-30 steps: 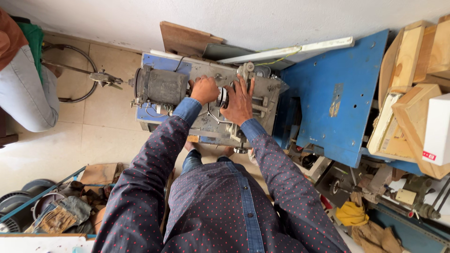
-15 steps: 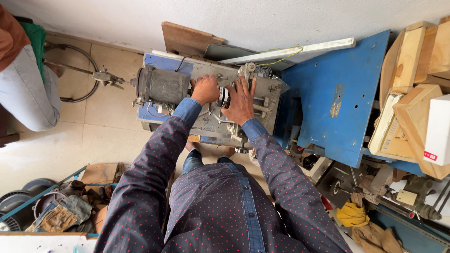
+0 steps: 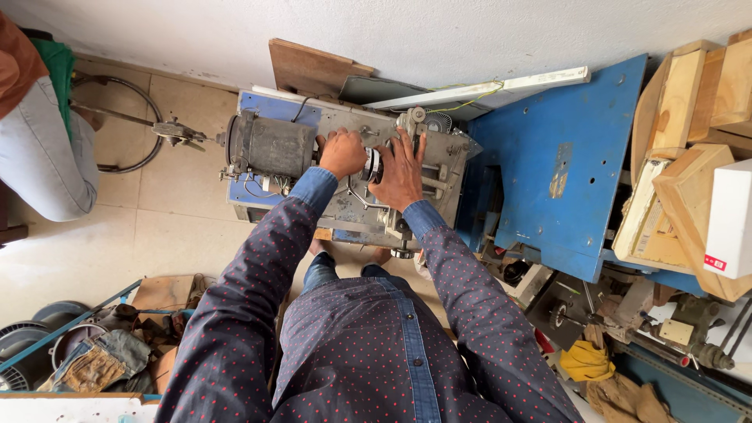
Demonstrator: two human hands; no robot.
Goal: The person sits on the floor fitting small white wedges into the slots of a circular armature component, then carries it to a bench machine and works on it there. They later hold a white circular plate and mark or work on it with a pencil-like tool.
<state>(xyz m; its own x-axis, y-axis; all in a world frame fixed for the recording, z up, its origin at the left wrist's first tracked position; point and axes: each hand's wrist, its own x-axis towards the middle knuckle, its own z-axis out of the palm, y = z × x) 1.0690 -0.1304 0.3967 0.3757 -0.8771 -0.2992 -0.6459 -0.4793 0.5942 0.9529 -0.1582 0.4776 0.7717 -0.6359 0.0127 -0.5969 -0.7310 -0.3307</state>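
Note:
A small grey metal machine (image 3: 439, 184) with a dark cylindrical motor (image 3: 270, 146) at its left end stands on a blue base (image 3: 254, 106) on the floor below me. My left hand (image 3: 342, 153) is closed around a round black-and-white part (image 3: 372, 165) just right of the motor. My right hand (image 3: 399, 172) lies spread over the same part from the right side, fingers pointing away from me. The part is mostly hidden between the two hands. My arms are in dark blue sleeves with red dots.
A big blue metal plate (image 3: 560, 157) leans at the right, with wooden frames (image 3: 689, 157) and a white box (image 3: 730, 223) beyond it. Another person's leg (image 3: 39, 157) is at the far left. A wire hoop (image 3: 117, 125), boards (image 3: 313, 69), rags and loose parts lie around.
Both hands stay on the round part; the view has shifted very slightly, and the right hand's fingers have spread a little.

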